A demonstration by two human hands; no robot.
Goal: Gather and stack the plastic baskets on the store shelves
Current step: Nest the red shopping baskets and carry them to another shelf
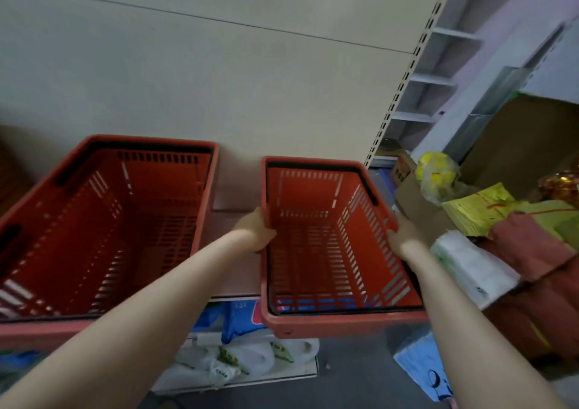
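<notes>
Two red plastic baskets with slotted walls and black handles folded down are in view. The right basket point(332, 322) is the smaller-looking one; its near end sticks out past the shelf edge. My left hand point(255, 230) grips its left rim and my right hand point(402, 231) grips its right rim. The left basket point(103, 220) rests on the shelf point(233, 252) against the back panel, a hand's width from the held one. Both baskets are empty.
Below the shelf lie white plastic bags point(250, 358) and blue packs. To the right stand a cardboard box point(517, 145), yellow paper stacks point(482, 208), red cloth point(532, 252) and a white bag bundle point(470, 267). A slotted shelf upright point(404, 79) rises behind.
</notes>
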